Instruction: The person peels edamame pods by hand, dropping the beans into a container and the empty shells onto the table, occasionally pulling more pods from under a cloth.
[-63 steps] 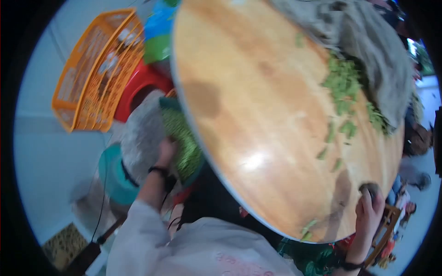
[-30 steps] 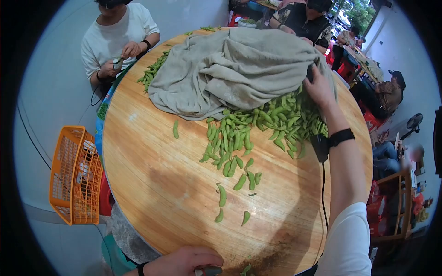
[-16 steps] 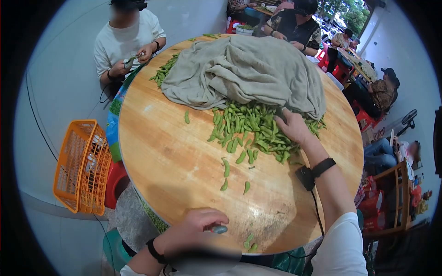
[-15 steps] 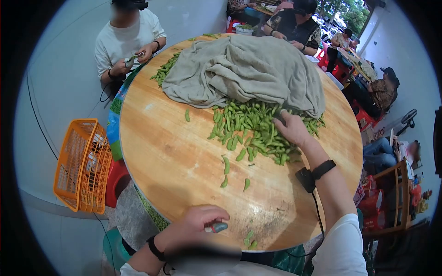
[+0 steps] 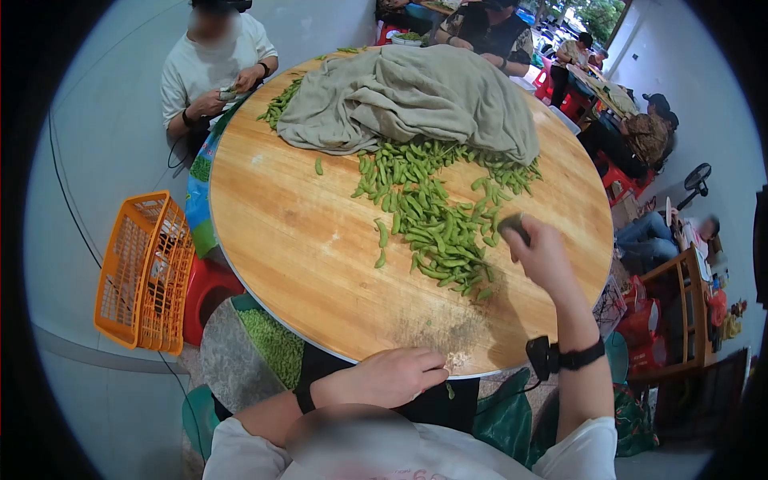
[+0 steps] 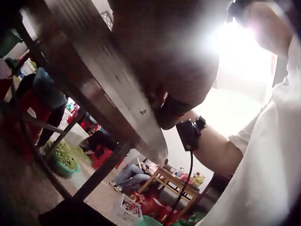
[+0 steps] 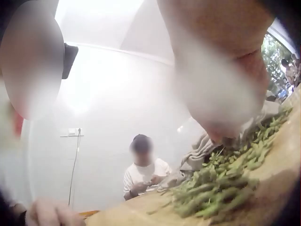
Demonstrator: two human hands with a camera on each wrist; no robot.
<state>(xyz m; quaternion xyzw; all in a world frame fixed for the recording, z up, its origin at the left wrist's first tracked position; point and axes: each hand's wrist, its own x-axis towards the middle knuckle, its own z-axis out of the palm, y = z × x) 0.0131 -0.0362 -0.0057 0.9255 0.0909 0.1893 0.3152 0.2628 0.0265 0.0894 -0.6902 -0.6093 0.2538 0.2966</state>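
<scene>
Green pods (image 5: 436, 232) spread from under a grey cloth (image 5: 416, 100) toward the near part of the round wooden table (image 5: 280, 240). Just right of the pods, my right hand (image 5: 544, 256) is above the table, thumb and fingers round a small dark grey object (image 5: 514, 229). The right wrist view shows that hand (image 7: 225, 84) large over the pods (image 7: 211, 188). My left hand (image 5: 392, 376) is low at the near table edge, palm down and fingers bent; its underside is hidden. In the left wrist view it (image 6: 169, 52) is dark and blurred.
Shelled green beans (image 5: 272, 344) fill a container below the table's near left edge. Beside it are a red stool (image 5: 210, 292) and an orange basket (image 5: 148, 276). A person in white (image 5: 216, 68) sits at the far left; others sit behind and right.
The right hand has come back toward me from the cloth, and many pods now lie nearer. The left hand has shifted toward the near edge; the small grey-green object in it is out of sight.
</scene>
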